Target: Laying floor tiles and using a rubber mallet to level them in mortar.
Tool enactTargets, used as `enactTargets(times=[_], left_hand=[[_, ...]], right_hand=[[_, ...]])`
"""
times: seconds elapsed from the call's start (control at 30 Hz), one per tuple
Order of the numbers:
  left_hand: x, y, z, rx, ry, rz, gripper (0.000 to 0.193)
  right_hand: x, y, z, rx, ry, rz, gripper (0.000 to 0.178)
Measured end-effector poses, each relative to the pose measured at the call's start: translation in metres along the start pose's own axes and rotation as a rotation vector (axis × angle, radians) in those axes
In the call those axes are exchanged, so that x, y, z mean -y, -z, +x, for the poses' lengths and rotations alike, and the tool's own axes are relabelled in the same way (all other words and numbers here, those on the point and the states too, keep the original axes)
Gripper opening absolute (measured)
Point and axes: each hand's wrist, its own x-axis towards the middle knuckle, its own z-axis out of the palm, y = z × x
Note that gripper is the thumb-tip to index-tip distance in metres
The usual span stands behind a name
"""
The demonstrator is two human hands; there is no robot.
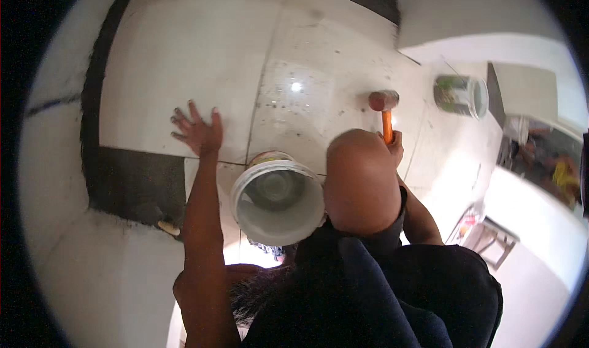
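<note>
Big white floor tile (184, 72) lying flat beside the dark bare patch (138, 185) | white bucket (279, 198) open-mouthed near the knee | left hand (199, 130) grip spread, palm flat on the tile | right hand (394, 145) grip pressed around orange-handled mallet (384, 106), head hovering over neighbouring tile

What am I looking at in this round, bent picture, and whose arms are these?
It comes from a wide lens camera worn on a person's head, looking down, so straight edges curve. The arms are the wearer's own. The left hand lies flat, fingers spread, on a large white floor tile. The right hand, partly hidden behind a knee, grips a mallet with an orange handle. A white bucket stands between the arms, and a clear container stands farther off.
</note>
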Motion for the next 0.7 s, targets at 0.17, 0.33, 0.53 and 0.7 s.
enactTargets(times=[0.17, 0.33, 0.53, 0.7], left_hand=[[-0.001, 0.0, -0.001, -0.036, -0.038, -0.065, 0.085], [-0.001, 0.003, -0.002, -0.012, -0.038, -0.022, 0.086], [-0.004, 0.007, -0.004, 0.012, -0.02, -0.056, 0.083], [-0.004, 0.01, -0.005, -0.003, -0.025, -0.048, 0.082]], right_hand=[[-0.097, 0.025, -0.035, -0.225, -0.326, -0.118, 0.044], [-0.126, 0.025, -0.043, -0.216, -0.405, -0.223, 0.056], [-0.02, -0.032, 0.013, 0.156, 0.676, -0.076, 0.067], [0.128, -0.109, 0.093, 0.274, 1.125, -0.34, 0.075]])
